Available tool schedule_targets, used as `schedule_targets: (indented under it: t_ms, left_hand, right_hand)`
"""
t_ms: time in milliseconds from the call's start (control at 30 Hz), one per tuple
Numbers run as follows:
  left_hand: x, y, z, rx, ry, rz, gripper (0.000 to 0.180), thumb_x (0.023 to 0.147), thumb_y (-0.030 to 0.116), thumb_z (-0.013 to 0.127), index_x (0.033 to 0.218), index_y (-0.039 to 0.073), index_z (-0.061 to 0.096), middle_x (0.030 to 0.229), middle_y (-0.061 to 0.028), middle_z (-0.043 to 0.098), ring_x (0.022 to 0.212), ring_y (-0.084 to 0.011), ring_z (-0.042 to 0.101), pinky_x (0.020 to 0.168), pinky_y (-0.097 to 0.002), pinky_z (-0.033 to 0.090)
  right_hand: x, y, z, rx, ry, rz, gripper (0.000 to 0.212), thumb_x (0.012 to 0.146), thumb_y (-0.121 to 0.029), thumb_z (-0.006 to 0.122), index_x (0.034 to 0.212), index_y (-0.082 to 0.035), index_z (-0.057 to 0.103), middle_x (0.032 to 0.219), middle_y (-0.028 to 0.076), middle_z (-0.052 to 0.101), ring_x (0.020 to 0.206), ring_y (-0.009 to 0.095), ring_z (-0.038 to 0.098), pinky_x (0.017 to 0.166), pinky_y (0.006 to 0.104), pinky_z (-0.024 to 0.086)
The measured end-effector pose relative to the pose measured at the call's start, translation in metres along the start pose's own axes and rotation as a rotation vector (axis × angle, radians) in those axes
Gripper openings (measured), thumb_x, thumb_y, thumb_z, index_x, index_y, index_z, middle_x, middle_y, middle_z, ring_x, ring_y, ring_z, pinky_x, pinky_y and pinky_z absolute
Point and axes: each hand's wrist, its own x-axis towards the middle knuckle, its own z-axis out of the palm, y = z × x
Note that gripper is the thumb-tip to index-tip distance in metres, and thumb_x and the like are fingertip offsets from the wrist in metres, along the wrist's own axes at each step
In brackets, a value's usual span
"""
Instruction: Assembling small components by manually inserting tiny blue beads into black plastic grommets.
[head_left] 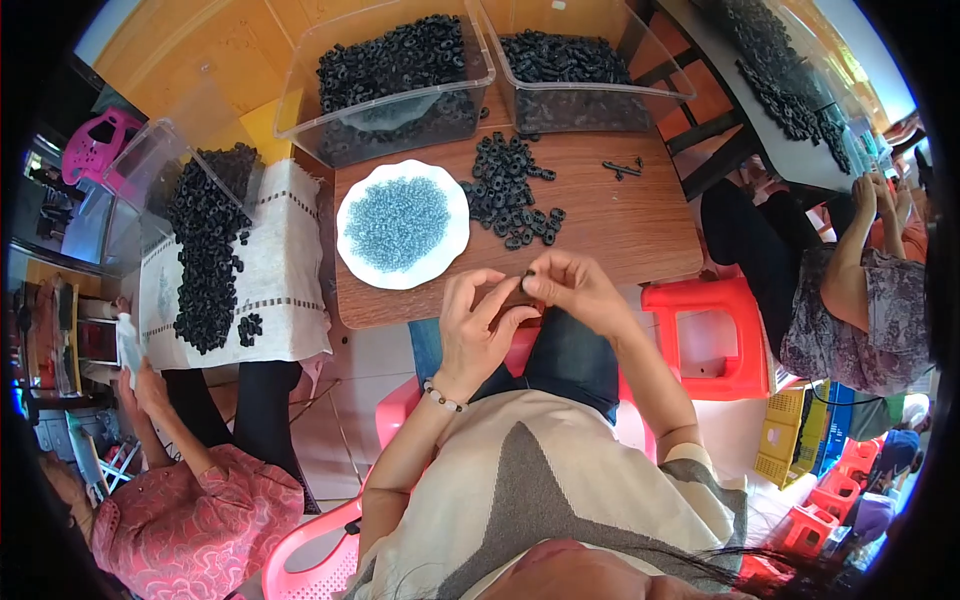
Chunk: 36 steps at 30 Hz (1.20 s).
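Basically both hands are meeting at frame center: left hand (478, 325) and right hand (572, 285) fingertips pinching a tiny black ring (528, 273), probably light, stiff, easily dropped; gripping its rim seems best. Beyond, ring pile (508, 190), bead plate (355, 262).

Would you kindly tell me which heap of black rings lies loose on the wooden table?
The small heap of black rings beside the white plate; the others fill clear bins.

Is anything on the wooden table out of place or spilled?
Mostly tidy. A few black parts lie alone, right of the loose pile of black rings beside the white plate of blue beads. Both hands, left hand and right hand, pinch one small black piece.
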Motion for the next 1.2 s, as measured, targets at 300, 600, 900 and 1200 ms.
schedule_targets:
  t_ms: [300,600,900,1200]
  left_hand:
    - [-0.014,-0.007,0.007,-0.133,-0.045,-0.119,0.022,0.091,0.015,0.078,0.109,0.003,0.077,0.102,-0.0107,0.067,0.077,-0.0257,0.068,0.068,-0.0356,0.055]
    - [-0.02,-0.014,0.006,-0.17,-0.095,-0.207,0.014,0.093,0.009,0.075,0.105,0.002,0.079,0.099,-0.0113,0.068,0.086,-0.0252,0.069,0.074,-0.0328,0.054]
    - [-0.02,-0.017,0.011,-0.172,-0.064,-0.157,0.014,0.093,0.011,0.075,0.103,0.002,0.078,0.099,-0.0109,0.069,0.074,-0.0258,0.067,0.065,-0.0338,0.054]
    - [-0.01,-0.02,0.004,-0.251,0.036,-0.218,0.015,0.096,0.006,0.071,0.107,0.001,0.078,0.1,-0.0106,0.07,0.077,-0.0195,0.069,0.068,-0.0299,0.055]
  right_hand:
    - [0.114,-0.156,-0.074,-0.848,0.658,-0.758,0.038,0.099,-0.025,0.071,0.131,-0.005,0.07,0.109,0.009,0.076,0.098,0.013,0.069,0.087,0.0289,0.053]
    - [0.101,-0.094,-0.047,-1.033,0.416,-0.453,0.025,0.093,-0.024,0.077,0.094,0.001,0.076,0.072,0.007,0.07,0.067,0.011,0.061,0.063,0.0317,0.048]
    - [0.114,-0.021,-0.053,-1.175,0.295,-0.166,0.03,0.082,-0.031,0.084,0.089,-0.002,0.077,0.081,0.017,0.075,0.08,0.032,0.074,0.073,0.044,0.057]
    - [0.075,-0.028,-0.033,-0.747,0.184,-0.258,0.026,0.086,-0.02,0.084,0.1,0.002,0.078,0.08,0.008,0.074,0.072,0.014,0.066,0.068,0.0318,0.052]
